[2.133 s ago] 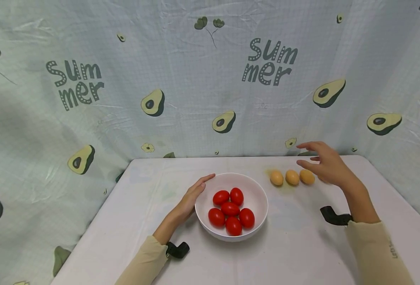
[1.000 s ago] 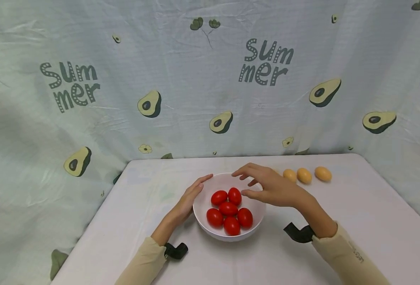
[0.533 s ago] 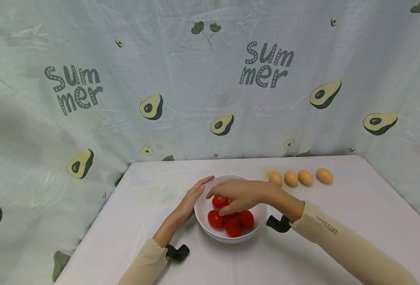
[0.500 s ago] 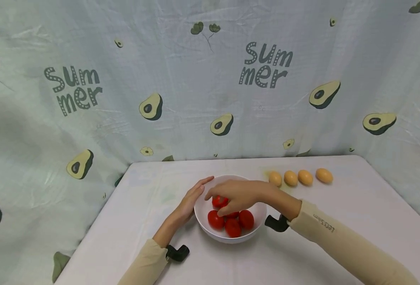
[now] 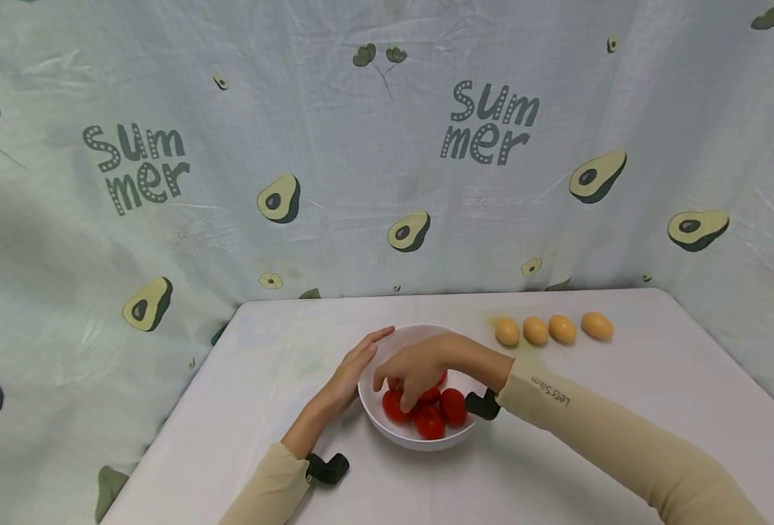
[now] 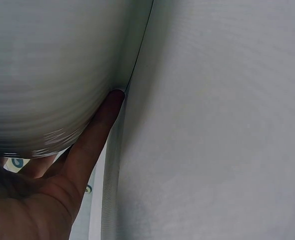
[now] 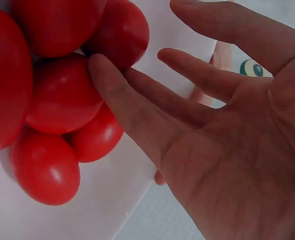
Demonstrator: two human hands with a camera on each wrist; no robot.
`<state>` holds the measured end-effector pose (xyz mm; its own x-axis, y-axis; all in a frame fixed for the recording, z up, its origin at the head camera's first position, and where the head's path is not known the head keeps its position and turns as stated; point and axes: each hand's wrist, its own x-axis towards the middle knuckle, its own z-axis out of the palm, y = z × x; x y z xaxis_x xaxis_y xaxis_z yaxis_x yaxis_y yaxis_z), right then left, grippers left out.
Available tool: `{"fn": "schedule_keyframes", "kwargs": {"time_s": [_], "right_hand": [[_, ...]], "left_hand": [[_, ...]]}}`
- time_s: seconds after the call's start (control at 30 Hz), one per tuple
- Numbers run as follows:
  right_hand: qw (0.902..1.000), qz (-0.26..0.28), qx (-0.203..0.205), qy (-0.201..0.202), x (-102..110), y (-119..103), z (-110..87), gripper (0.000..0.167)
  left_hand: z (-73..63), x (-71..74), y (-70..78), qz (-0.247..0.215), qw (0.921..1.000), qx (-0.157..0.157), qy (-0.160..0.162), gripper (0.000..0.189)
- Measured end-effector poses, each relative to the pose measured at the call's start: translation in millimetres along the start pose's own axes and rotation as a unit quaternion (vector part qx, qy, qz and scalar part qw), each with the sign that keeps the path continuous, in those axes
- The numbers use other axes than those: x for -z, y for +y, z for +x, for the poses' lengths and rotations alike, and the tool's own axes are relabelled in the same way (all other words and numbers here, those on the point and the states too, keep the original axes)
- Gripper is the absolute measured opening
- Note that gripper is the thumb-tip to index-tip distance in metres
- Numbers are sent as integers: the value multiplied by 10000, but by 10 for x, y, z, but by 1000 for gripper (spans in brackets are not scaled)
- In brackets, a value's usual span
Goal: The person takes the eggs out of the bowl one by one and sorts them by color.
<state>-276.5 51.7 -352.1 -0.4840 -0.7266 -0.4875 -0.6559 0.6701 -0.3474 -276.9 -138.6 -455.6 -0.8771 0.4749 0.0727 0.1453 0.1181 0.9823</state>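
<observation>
A white bowl (image 5: 424,445) stands on the table with several smooth red egg-shaped things (image 5: 430,422) inside. My left hand (image 5: 348,375) rests against the bowl's left outer side, fingers extended. In the left wrist view a straight finger of that hand (image 6: 57,190) lies along the bowl's wall (image 6: 47,75). Reaching into the bowl from the right, my right hand (image 5: 423,361) hides some of the red things. In the right wrist view its fingers are spread, and one fingertip (image 7: 100,67) overlaps a red egg-shaped thing (image 7: 65,95); whether they touch I cannot tell. No object sits in its grasp.
Several yellow egg-shaped things (image 5: 535,330) lie in a row at the back right of the white table (image 5: 282,350). Behind the table hangs a curtain (image 5: 341,146) printed with avocados. Each wrist wears a black camera mount (image 5: 326,469).
My right hand has travelled left from the yellow things, over the bowl and down among the red things. The left hand has stayed at the bowl's side.
</observation>
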Motion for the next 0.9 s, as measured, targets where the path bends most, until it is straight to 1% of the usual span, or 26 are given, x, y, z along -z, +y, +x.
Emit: {"fn": "schedule_keyframes", "kwargs": {"time_s": [0.13,0.23,0.37,0.53,0.7,0.9], "right_hand": [[9997,-165,-84,-170,-25,-41,72,46],[9987,-376,-91,-329,-48,-61,126,41],[9976,-536,-165,-405,-68,-81,173,36],[9961,-668,-307,-489,-68,-105,192,38],[9946,-799,-246,-617,-61,-118,200,36],[9943,-858,-151,-615,-36,-107,170,38]], "left_hand": [[-6,1,-1,-16,10000,-6,72,49],[-9,2,-2,-12,10000,-29,88,49],[-3,6,0,10,10000,-36,38,49],[-3,12,14,-11,10000,-23,-38,49],[-5,11,22,-33,10000,-47,-46,50],[-3,12,7,-16,10000,-90,-25,50]]}}
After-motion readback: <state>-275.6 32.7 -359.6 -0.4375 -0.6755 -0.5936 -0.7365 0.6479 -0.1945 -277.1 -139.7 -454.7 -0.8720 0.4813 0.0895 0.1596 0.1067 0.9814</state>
